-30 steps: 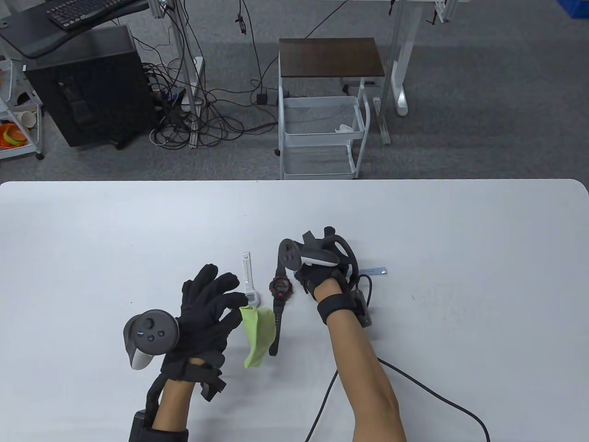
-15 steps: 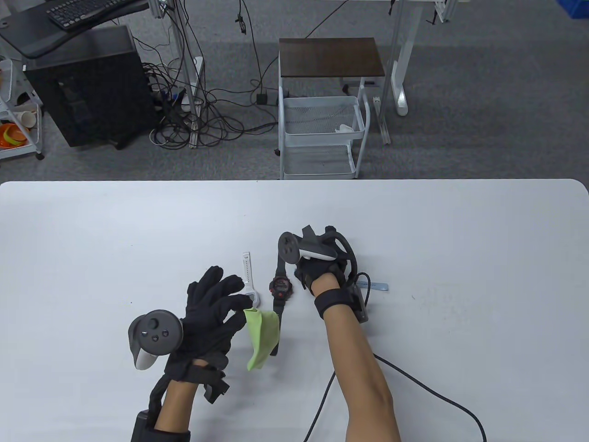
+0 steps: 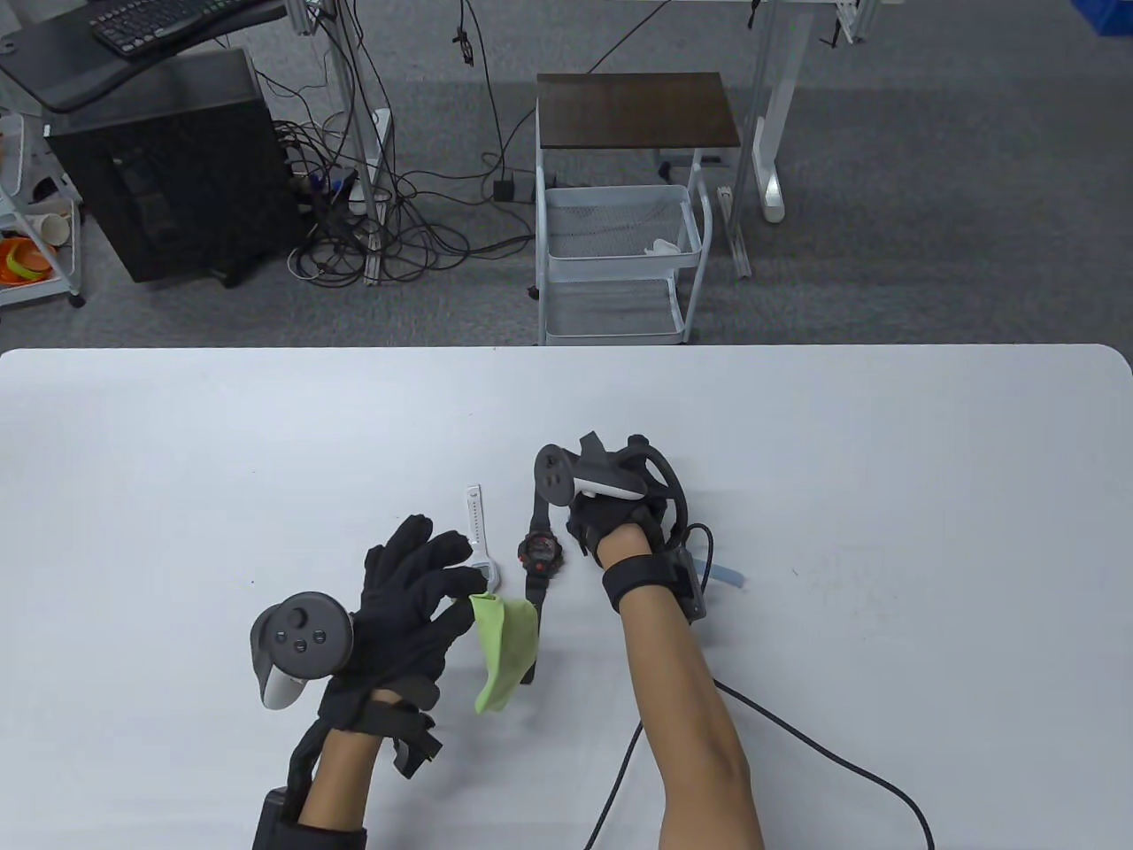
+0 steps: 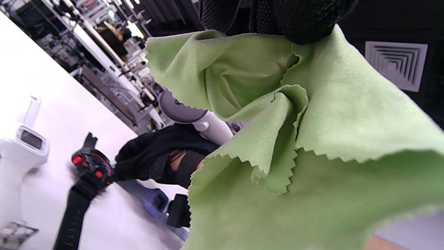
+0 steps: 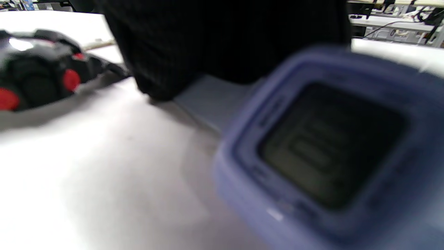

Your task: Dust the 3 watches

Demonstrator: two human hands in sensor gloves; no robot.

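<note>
Table view: left hand (image 3: 412,611) sits toward the near edge of the table (image 3: 177,460), left of centre, pinching a green cloth (image 3: 504,651) betw. thumb & fingers; the other fingers are spread. Cloth hangs down from the pinch, its lower end near the table. Left wrist view shows the same cloth (image 4: 295,146) bunched under the fingertips (image 4: 305,21), zigzag-cut edges.

White watch (image 3: 482,544) lies flat just beyond the left hand's fingertips, strap running toward the far edge. Black watch w/ red buttons (image 3: 538,567) lies just right of it, strap running near–far; cloth overlaps its near strap in this view.

Right hand (image 3: 611,522) is just right of the black watch, knuckles up, fingers curled down & hidden under the tracker. Blue watch (image 3: 726,575) pokes out behind the wrist on the right side. Right wrist view: blue watch face (image 5: 329,149) fills the frame, blurred, w/ the glove right behind it; can't tell if the hand grips it.
</note>
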